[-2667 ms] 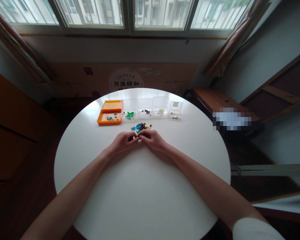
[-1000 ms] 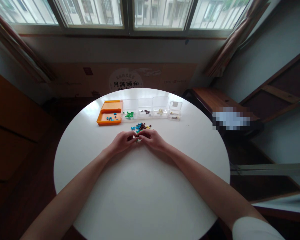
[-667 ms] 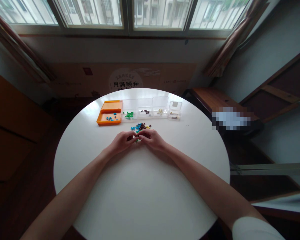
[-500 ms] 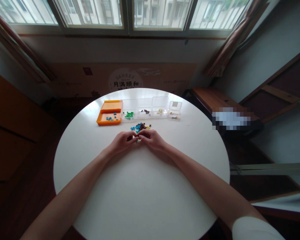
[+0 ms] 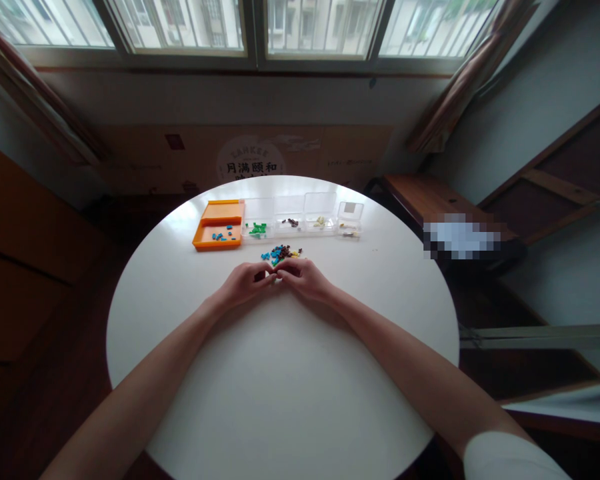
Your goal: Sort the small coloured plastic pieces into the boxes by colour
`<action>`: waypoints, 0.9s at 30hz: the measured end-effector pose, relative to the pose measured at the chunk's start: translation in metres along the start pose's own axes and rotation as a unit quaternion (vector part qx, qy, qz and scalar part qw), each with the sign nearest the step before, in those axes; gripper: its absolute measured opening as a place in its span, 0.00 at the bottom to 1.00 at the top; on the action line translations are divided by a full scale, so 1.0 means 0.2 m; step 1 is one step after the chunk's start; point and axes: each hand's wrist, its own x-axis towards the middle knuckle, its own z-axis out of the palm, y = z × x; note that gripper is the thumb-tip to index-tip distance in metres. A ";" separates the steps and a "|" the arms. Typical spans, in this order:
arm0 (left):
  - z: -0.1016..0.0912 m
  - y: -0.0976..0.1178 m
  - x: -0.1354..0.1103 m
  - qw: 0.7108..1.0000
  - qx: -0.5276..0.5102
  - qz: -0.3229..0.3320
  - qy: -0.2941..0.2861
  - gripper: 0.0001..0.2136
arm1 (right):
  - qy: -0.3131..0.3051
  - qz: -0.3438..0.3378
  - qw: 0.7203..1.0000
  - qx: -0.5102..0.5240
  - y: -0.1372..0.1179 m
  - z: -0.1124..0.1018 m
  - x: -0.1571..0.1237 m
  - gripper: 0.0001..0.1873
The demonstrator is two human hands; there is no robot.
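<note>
My left hand [image 5: 246,283] and my right hand [image 5: 304,279] rest on the round white table [image 5: 280,373], fingertips pinched together around something tiny that I cannot make out. Just beyond them lies a small pile of blue, brown and yellow pieces [image 5: 281,253]. Behind the pile stands an orange tray [image 5: 220,225] with a few blue pieces, then clear boxes: one with green pieces [image 5: 258,227], one with brown pieces [image 5: 293,222], one with pale pieces [image 5: 321,220] and a smaller one [image 5: 351,219].
A wooden bench [image 5: 430,200] stands to the right of the table. A cardboard box with printed characters [image 5: 250,157] sits under the window. Dark wooden furniture lines both sides, and curtains hang by the window.
</note>
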 end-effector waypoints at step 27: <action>-0.01 0.02 0.00 1.000 0.011 -0.011 -0.002 0.18 | -0.001 -0.018 1.000 -0.021 0.00 0.00 -0.01 0.10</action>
